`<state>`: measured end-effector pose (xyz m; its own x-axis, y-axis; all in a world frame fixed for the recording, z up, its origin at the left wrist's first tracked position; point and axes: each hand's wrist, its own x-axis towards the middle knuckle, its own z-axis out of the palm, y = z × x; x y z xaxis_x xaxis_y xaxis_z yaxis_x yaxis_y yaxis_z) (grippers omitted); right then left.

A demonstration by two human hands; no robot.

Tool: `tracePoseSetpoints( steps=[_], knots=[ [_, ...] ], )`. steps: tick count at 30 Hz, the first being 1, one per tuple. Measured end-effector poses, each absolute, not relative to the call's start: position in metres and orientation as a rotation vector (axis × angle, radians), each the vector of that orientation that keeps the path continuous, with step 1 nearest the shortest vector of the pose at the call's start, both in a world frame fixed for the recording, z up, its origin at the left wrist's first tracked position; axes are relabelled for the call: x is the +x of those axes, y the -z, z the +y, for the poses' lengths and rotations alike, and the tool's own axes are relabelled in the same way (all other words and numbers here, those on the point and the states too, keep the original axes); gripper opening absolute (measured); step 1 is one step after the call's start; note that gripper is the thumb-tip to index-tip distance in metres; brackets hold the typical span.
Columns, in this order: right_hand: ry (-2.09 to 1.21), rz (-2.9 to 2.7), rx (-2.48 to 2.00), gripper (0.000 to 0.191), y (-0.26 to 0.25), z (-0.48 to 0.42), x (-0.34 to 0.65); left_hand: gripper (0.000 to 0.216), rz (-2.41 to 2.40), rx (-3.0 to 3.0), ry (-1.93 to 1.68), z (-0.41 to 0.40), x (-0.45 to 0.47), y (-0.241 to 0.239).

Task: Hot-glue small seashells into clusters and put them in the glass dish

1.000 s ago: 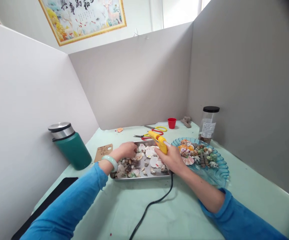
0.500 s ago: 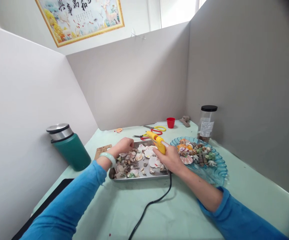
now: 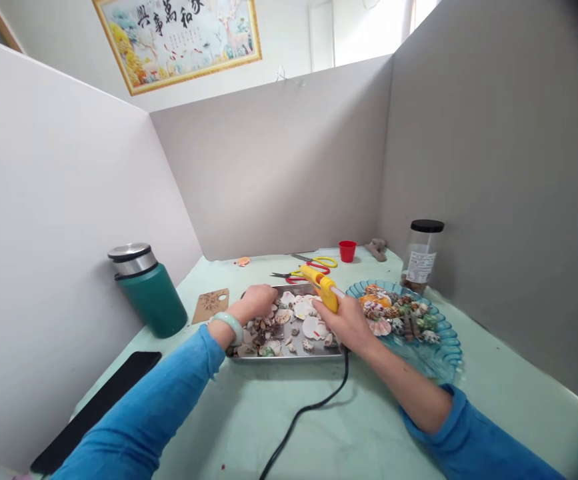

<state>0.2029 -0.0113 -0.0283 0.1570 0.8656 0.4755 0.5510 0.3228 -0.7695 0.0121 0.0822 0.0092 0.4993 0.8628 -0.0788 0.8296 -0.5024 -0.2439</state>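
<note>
My right hand grips a yellow hot glue gun, with its nozzle pointing up and to the left above the far side of a metal tray. A clear glue stick protrudes from its back, and a black cord trails toward me. Over the tray's back left part, my left hand has its fingers curled together; anything between them is hidden. Small seashells crowd the tray's left side. Flat white scallop shells lie toward its right.
A blue glass plate heaped with shells sits right. Behind the tray are scissors, more scissors and a red cup. A jar stands back right. Left are a brown card, green bottle and black slab.
The camera view has shifted, so the scene sits farther right. My left hand has dropped slightly toward the tray, uncovering more of the brown card. The glue gun stays in my right hand.
</note>
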Motion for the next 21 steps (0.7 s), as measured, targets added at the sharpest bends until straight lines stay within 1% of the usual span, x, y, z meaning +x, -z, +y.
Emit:
tracePoseSetpoints(
  steps=[7, 10, 12, 16, 21],
  knots=[
    [-0.391, -1.51, -1.35, 0.031, 0.03, -0.012, 0.203, 0.032, -1.455, -2.603, -0.222, 0.083, -0.009, -0.031],
    [-0.399, -1.512, -1.353, 0.032, 0.03, -0.012, 0.203, 0.033, -1.394, -2.77, -0.299, 0.071, -0.021, -0.037],
    [-0.404, -1.513, -1.372, 0.032, 0.029, -0.012, 0.203, 0.032, -1.359, -2.844, -0.314, 0.061, -0.022, -0.035],
    [-0.409, -1.5, -1.395, 0.034, 0.027, -0.013, 0.202, 0.027, -1.237, -2.838, -0.065, 0.045, 0.0, -0.021],
    [-0.456, -1.488, -1.389, 0.036, 0.028, -0.013, 0.203, 0.028, -1.485, -2.638, -0.215, 0.041, 0.042, -0.003]
  ],
)
